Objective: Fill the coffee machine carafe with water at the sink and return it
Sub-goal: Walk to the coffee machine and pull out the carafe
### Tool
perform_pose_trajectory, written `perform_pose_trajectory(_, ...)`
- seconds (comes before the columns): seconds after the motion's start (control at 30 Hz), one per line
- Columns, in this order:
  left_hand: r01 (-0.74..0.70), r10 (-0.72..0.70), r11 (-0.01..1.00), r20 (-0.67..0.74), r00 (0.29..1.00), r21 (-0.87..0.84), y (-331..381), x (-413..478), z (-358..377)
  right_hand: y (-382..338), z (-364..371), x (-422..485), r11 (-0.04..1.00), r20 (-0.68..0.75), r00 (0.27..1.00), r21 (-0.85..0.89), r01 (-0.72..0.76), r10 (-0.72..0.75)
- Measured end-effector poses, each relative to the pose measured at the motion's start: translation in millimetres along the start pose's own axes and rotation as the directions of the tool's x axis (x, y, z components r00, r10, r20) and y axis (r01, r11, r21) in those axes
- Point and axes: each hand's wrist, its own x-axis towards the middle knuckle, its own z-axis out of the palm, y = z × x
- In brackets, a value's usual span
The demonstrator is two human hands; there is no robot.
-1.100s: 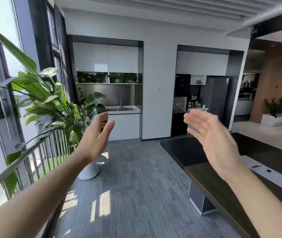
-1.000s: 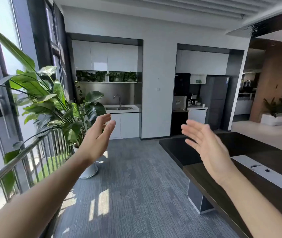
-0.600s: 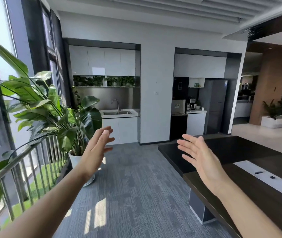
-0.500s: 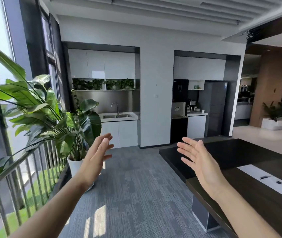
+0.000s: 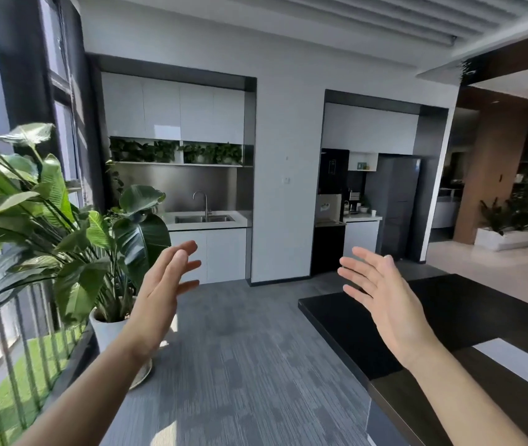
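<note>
While both bare hands, left hand [image 5: 159, 294] and right hand [image 5: 385, 300], are hovering spread and empty, nothing is being carried. The steel sink [image 5: 204, 218] is lying well beyond the fingers [image 5: 188, 247]; fetching, filling and returning are all remaining.

Both arms bare, stretched forward from lower corners of view, forearms angling inward and up. Left hand [image 5: 163, 292] raised, palm turned toward right — fingers extended, slightly spread, thumb apart below them. Right hand [image 5: 385, 299] raised at about same height, palm facing left, fingers straight and fanned, pointing up and to left. Hands well apart, palms facing each other — both empty, touching nothing. Wrists nearly straight, in line with forearms.
</note>
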Motion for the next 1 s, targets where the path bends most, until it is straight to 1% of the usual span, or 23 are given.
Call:
perform_pose_trajectory(0.2, 0.051, -0.052, 0.998, 0.046, 0.998, 0.03, -76.2, 85.3, 13.2, 67.9, 9.7, 90.3, 0.999, -0.027, 0.998, 0.019, -0.051, 0.052)
perform_pose_trajectory(0.3, 0.057, -0.058, 0.998, 0.03, 0.998, 0.04, -118.5, 128.9, 23.5, 106.2, 11.3, 136.8, 0.997, -0.048, 0.997, 0.047, -0.058, 0.06)
perform_pose_trajectory(0.43, 0.063, -0.065, 0.997, 0.032, 0.997, 0.049, -185.2, 209.0, 52.4, 168.6, 1.8, 219.2, 0.997, -0.058, 0.997, 0.052, -0.049, 0.052)
perform_pose_trajectory(0.57, 0.051, -0.053, 0.997, 0.034, 0.998, 0.055, -241.0, 296.1, 79.0, 214.0, -10.8, 312.5, 0.999, -0.048, 0.998, 0.035, -0.034, 0.036)
perform_pose_trajectory(0.73, 0.068, -0.068, 0.998, 0.036, 0.997, 0.019, -304.8, 408.0, 100.3, 258.0, -23.0, 434.8, 0.999, -0.057, 0.998, 0.025, -0.028, 0.03)
perform_pose_trajectory(0.9, 0.054, -0.053, 0.998, 0.04, 0.998, -0.033, -366.0, 502.4, 116.2, 307.1, -29.9, 532.9, 0.999, -0.052, 0.999, -0.035, -0.013, 0.011)
perform_pose_trajectory(1.0, 0.042, -0.041, 0.998, 0.037, 0.998, -0.047, -415.4, 556.2, 124.5, 347.8, -34.1, 592.3, 1.0, -0.063, 0.998, -0.02, -0.022, 0.02)
